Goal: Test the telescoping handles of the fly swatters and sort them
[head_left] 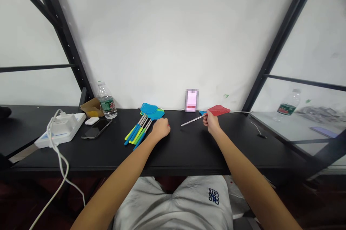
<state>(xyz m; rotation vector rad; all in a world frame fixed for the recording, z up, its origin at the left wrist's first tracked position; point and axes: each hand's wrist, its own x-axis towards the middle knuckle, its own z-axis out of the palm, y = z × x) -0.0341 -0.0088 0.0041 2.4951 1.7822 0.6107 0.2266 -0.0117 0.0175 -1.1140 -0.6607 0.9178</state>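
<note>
My right hand (211,122) is closed around the thin metal rod of a red fly swatter (218,110), whose head lies near the back wall while the rod end (187,123) points left. My left hand (160,129) rests on the black tabletop (189,150) in a loose fist, with something small and red at its fingertips that I cannot make out. Just left of it lies a bundle of several fly swatters (143,123) with blue heads and blue, green and yellow handles.
A water bottle (106,100), a cardboard piece (91,107), a white earbud case (92,121), a dark phone (96,129) and a white power strip (61,129) with a dangling cable sit at the left. A pink object (191,100) stands against the wall. Black frame posts flank the desk.
</note>
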